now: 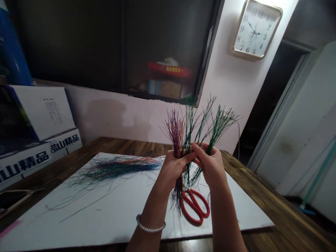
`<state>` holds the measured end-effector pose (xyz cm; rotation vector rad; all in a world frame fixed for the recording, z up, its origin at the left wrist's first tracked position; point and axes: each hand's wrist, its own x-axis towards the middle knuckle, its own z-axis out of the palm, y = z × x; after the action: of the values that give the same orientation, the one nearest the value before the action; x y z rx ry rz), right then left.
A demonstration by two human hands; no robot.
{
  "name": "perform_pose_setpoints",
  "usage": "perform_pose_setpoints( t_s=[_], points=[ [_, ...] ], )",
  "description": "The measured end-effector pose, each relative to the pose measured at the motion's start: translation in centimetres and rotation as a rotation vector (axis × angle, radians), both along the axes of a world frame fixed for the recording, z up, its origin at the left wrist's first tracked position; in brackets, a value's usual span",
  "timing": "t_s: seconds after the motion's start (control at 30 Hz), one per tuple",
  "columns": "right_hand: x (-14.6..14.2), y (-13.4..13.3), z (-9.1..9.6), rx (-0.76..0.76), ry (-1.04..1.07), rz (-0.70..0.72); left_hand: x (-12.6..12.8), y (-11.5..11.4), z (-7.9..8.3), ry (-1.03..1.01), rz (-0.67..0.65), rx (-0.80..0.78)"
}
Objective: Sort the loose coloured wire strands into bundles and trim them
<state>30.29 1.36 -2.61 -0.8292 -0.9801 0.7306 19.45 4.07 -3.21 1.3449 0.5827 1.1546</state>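
Note:
My left hand (174, 167) is closed round an upright bundle of thin red and purple wires (176, 131), whose lower ends hang below the fist. In my right hand (210, 162) is a bundle of green wires (217, 126), fanned out at the top. More green strands (189, 129) rise between the two hands, where the fingertips meet; which hand grips them I cannot tell. Beneath the hands, scissors with red handles (195, 207) lie on the white board (118, 224), their blades mostly hidden.
A loose pile of green, blue and red wires (123, 167) lies on the board's back left, with a few stray strands. The board rests on a dark wooden table (105, 143). Printed boxes (42, 147) stand at left. A wall clock (256, 29) hangs upper right.

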Motion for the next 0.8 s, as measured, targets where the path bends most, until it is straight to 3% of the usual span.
perform_pose_setpoints(
  t_s=[0.1, 0.27, 0.5, 0.8],
  points=[
    [0.0, 0.1, 0.1, 0.041, -0.058, -0.016, -0.1, 0.2, -0.3, 0.045, -0.034, 0.025],
    [0.1, 1.0, -0.5, -0.079, -0.207, 0.017, 0.3, 0.5, -0.9, 0.116, -0.120, 0.023],
    [0.2, 2.4, -1.3, -0.118, -0.309, 0.027, 0.9, 1.4, -2.0, 0.139, -0.091, 0.095],
    [0.4, 6.2, -4.0, -0.075, -0.174, -0.243, 2.8, 3.0, -4.2, 0.146, 0.093, 0.127]
  ],
)
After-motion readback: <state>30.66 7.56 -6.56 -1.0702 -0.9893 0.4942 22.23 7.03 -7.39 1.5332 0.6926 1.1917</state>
